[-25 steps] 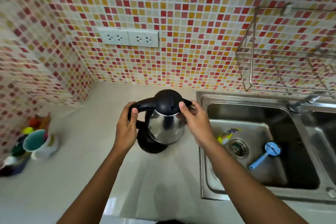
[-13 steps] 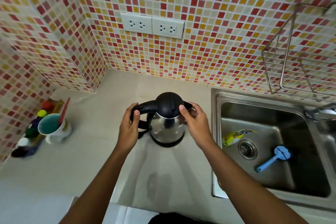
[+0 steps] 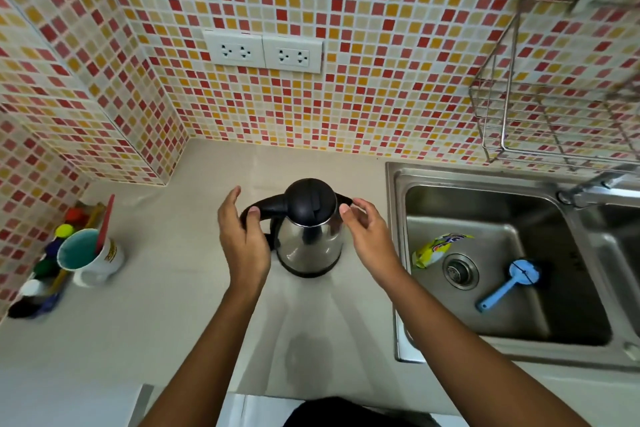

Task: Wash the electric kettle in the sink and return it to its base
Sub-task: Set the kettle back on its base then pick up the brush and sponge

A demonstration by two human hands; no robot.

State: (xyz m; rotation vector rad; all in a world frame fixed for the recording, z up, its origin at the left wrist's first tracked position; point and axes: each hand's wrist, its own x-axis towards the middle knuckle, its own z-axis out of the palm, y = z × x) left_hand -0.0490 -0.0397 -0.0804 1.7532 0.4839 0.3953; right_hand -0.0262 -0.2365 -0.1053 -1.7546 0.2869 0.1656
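Note:
A steel electric kettle (image 3: 310,243) with a black lid and black handle stands upright on its black base (image 3: 308,272) on the beige counter, left of the sink (image 3: 398,253). My left hand (image 3: 242,236) hovers beside the handle with fingers spread, its thumb close to or just touching the handle. Relaxed fingers of my right hand (image 3: 369,239) hang just off the kettle's spout side. Neither hand grips the kettle.
In the steel sink lie a yellow packet (image 3: 436,248) and a blue-handled brush (image 3: 509,282) beside the drain. A tap (image 3: 588,189) and a wire rack (image 3: 554,107) are at the right. A white mug (image 3: 91,258) and coloured items stand at the left wall. Wall sockets (image 3: 263,50) sit above.
The kettle was lowered onto its base. Both hands, which held the handle and the spout side, have let go and opened, drawing slightly away.

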